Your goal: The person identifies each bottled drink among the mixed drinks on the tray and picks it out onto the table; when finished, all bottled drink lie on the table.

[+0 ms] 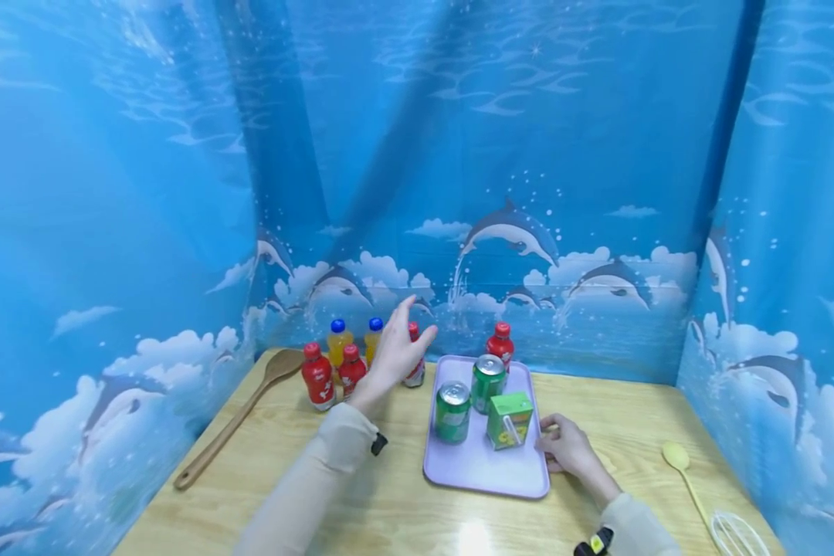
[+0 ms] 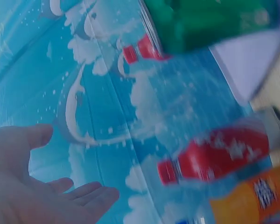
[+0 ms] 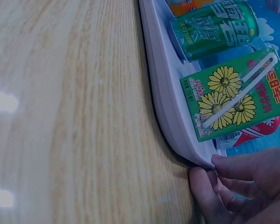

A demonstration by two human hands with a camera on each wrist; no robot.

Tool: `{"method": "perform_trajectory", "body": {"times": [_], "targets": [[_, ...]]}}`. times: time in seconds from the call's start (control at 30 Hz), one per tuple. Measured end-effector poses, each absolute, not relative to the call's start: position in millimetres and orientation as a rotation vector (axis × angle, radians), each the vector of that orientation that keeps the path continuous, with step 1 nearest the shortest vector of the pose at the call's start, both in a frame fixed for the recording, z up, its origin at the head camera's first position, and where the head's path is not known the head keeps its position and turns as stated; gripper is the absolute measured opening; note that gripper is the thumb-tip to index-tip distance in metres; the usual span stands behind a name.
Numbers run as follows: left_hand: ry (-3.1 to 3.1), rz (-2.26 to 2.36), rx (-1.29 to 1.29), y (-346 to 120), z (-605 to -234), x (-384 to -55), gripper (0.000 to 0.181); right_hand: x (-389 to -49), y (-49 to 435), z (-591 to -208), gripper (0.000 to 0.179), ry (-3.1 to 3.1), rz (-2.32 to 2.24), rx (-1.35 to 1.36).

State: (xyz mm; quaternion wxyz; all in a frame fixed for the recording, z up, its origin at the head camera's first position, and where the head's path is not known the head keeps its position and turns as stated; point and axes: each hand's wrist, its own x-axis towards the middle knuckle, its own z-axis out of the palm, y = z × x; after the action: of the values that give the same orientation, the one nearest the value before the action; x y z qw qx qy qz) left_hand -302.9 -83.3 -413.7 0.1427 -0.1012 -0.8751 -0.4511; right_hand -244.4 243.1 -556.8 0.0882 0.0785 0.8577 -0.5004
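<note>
My left hand (image 1: pixel 394 351) is raised over the back of the table with its fingers extended and thumb spread, holding nothing. Partly behind it in the head view stands a red-capped bottle (image 1: pixel 415 374); the left wrist view shows this red bottle (image 2: pixel 228 151) apart from the fingers. My right hand (image 1: pixel 571 448) pinches the right rim of a lilac tray (image 1: pixel 486 477), thumb on the rim (image 3: pixel 247 186). Two green cans (image 1: pixel 452 417) (image 1: pixel 489 384) and a green drink carton (image 1: pixel 510 423) with a straw stand on the tray. Another red bottle (image 1: pixel 502 340) is partly hidden behind the farther can.
Left of the tray are two more red bottles (image 1: pixel 318 378) (image 1: pixel 351 371) and two orange drinks with blue caps (image 1: pixel 338 340) (image 1: pixel 373 337). A wooden spoon (image 1: pixel 239 417) lies along the left edge. At right lie a yellow spoon (image 1: pixel 676 457) and a whisk (image 1: pixel 737 534). Dolphin-printed curtains (image 1: pixel 417 154) enclose the table.
</note>
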Motion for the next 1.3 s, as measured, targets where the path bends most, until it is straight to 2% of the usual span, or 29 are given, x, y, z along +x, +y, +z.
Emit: {"method": "perform_trajectory", "body": {"times": [0.27,0.53,0.97,1.3], "targets": [[-2.706,-1.409,-0.351,-34.0,-420.9,-317.1,0.089,-243.5,238.8,-556.4,0.040,2.563,-1.485,0.217],[-2.800,-1.457,-0.318,1.4,-433.7,-328.2,0.094,-242.1,237.4,-553.7,0.039,2.565,-1.497,0.241],[-2.891,-1.404,-0.169,39.4,-455.2,-341.9,0.092,-239.5,240.5,-556.7,0.038,2.586,-1.496,0.247],[-2.944,-1.270,-0.028,51.5,-463.3,-351.7,0.089,-238.3,239.6,-555.2,0.038,2.591,-1.508,0.240]]}}
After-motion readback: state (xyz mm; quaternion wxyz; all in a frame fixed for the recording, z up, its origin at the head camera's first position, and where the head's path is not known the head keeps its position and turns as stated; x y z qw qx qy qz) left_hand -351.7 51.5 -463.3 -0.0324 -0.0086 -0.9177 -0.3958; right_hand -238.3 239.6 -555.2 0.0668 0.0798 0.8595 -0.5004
